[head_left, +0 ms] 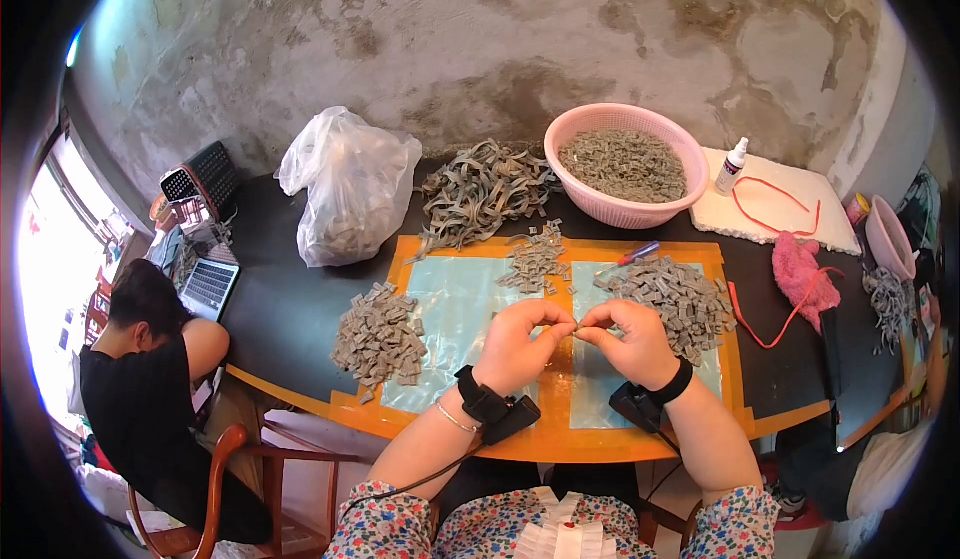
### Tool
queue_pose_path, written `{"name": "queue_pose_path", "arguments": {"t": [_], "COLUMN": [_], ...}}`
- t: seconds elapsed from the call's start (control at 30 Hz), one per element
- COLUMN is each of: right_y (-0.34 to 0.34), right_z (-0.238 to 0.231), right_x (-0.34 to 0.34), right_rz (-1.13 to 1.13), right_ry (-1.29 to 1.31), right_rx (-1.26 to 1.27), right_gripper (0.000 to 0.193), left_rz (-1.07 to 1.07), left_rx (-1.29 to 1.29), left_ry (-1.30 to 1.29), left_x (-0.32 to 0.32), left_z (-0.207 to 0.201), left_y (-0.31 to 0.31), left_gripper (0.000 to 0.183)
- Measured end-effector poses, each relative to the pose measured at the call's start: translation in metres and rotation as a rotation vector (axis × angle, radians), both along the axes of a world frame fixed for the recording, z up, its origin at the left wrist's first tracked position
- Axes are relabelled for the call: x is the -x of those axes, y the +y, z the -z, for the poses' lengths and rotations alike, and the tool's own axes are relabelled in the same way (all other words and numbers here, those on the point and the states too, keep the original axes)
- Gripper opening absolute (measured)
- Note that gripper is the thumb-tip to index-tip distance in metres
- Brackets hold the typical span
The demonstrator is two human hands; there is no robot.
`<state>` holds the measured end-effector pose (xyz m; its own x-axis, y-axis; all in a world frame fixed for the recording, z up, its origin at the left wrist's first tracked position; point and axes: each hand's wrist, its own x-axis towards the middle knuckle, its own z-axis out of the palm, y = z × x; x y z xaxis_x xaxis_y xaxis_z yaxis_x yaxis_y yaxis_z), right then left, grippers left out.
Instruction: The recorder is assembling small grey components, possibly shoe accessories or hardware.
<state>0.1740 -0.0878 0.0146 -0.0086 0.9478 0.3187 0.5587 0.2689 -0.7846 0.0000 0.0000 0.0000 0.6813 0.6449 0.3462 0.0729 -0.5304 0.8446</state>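
My left hand point(522, 339) and my right hand point(634, 339) meet fingertip to fingertip over the orange-taped mat point(557, 414). Each is closed in a pinch; whatever lies between the fingers is too small and hidden to name. Just past my right hand spreads a pile of small grey flat pieces point(684, 304). A smaller heap of the same kind of pieces point(536, 259) lies beyond my left hand, and another pile point(378, 337) sits to its left. Two pale blue clear-covered panels point(450, 304) lie on the mat under the work. Both wrists wear black straps with small boxes.
At the back stand a bulging white plastic bag point(350, 194), a tangle of grey strips point(482, 197) and a pink basket point(560, 181) full of grey pieces. A foam board point(770, 214) bears a bottle point(732, 166). Right lies pink cloth point(803, 274); left, a person point(150, 389) sits near a laptop point(210, 287).
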Motion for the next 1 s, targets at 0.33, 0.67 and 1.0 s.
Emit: {"name": "queue_pose_path", "arguments": {"t": [0.33,0.67,1.0], "right_y": [0.013,0.009,0.008], "right_z": [-0.004,-0.004,-0.004], "right_x": [0.014,0.012,0.014], "right_rz": [0.085,0.113,0.112], "right_ry": [-0.301,-0.348,-0.311], "right_rx": [-0.473,-0.593,-0.654], "right_gripper": [0.027,0.025,0.025], "left_rz": [-0.047,0.011,0.088], "left_rx": [0.48,0.649,0.815], "left_ry": [-0.162,-0.272,-0.388], "left_x": [-0.003,-0.007,-0.009], "left_z": [-0.002,-0.003,0.004], "left_y": [-0.001,-0.009,-0.01], "left_gripper": [0.009,0.011,0.014]}}
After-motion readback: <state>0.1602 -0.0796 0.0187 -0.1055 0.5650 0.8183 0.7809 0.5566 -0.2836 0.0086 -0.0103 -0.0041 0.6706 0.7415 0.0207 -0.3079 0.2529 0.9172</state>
